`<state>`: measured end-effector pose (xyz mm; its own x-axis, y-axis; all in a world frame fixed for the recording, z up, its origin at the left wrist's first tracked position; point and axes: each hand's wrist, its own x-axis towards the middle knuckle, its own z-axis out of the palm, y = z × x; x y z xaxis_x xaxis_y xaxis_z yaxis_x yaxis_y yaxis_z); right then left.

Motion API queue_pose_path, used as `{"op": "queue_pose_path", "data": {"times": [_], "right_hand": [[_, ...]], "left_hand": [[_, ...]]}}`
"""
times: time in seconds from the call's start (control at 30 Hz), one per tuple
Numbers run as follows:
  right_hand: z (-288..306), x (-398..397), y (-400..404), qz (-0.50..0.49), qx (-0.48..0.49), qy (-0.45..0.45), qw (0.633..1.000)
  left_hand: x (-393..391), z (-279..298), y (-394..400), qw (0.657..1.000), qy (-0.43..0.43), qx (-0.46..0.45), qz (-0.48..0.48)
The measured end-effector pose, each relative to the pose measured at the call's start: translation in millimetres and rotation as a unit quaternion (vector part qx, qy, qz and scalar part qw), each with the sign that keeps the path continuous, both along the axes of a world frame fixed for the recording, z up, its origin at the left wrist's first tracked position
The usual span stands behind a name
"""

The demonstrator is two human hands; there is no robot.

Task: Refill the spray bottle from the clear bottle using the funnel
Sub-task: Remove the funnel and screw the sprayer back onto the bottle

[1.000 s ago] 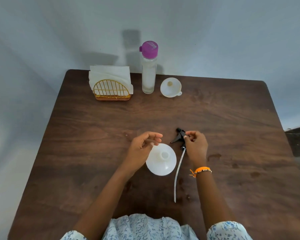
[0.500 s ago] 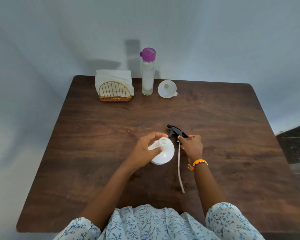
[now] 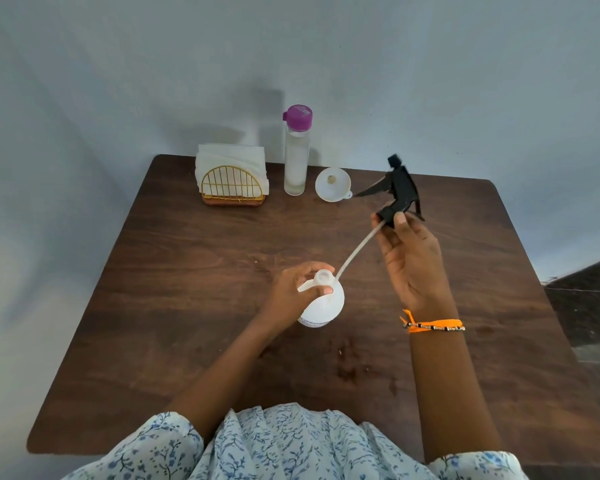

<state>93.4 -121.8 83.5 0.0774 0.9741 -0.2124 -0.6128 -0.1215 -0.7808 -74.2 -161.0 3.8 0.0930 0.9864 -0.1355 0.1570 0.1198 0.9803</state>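
- Left hand [image 3: 293, 292] wraps the neck of the white spray bottle [image 3: 323, 303] at mid-table, its mouth open.
- Right hand [image 3: 411, 258] pinches the black sprayer head [image 3: 400, 190], raised — tube trailing toward the bottle.
- Funnel [image 3: 332, 185] lies just beside the capped clear bottle [image 3: 296, 157], at the far edge.

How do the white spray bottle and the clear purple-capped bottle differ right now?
The round white opaque spray bottle is uncapped and held by the left hand; the tall slim clear purple-capped bottle is closed, untouched, at the table's far edge. Both stand upright.
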Motion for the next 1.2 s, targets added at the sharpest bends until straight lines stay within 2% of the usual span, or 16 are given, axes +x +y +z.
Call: {"op": "queue_pose_path", "data": {"times": [0.13,0.33,0.67,0.73,0.8,0.87,1.0,1.13,1.2], "right_hand": [[30.4,-8.9,-4.0,-0.003,0.097,0.015,0.995],[50.2,-17.4,-6.6,0.004,0.153,-0.034,0.988],[7.1,-21.9,-12.3,0.072,0.121,-0.091,0.986],[-8.7,-20.7,-13.8,0.085,0.107,-0.148,0.98],[-27.3,-21.2,-17.6,0.098,0.084,-0.249,0.96],[-46.5,-23.9,-25.1,0.114,0.063,-0.313,0.941],[-63.2,-28.3,-32.9,0.141,0.064,-0.366,0.918],[-69.2,-33.0,-30.9,0.164,0.104,-0.423,0.885],[-74.5,-34.1,-34.4,0.167,0.106,-0.427,0.882]], "left_hand": [[-1.0,-1.1,0.5,1.0,0.019,0.006,-0.005],[-1.2,-2.8,2.1,0.999,0.053,0.005,-0.004],[-1.5,-2.8,1.5,1.0,0.029,-0.008,0.001],[-0.8,-3.3,1.1,1.0,0.029,-0.004,0.005],[-0.1,-4.7,1.5,0.999,0.03,-0.005,0.012],[0.1,-6.3,1.5,1.0,0.023,-0.003,0.017],[1.4,-7.1,-0.7,0.999,0.019,-0.025,0.025],[2.5,-8.1,-1.0,0.999,0.027,-0.013,0.021],[3.0,-7.7,-1.0,0.999,0.038,-0.007,0.018]]}}
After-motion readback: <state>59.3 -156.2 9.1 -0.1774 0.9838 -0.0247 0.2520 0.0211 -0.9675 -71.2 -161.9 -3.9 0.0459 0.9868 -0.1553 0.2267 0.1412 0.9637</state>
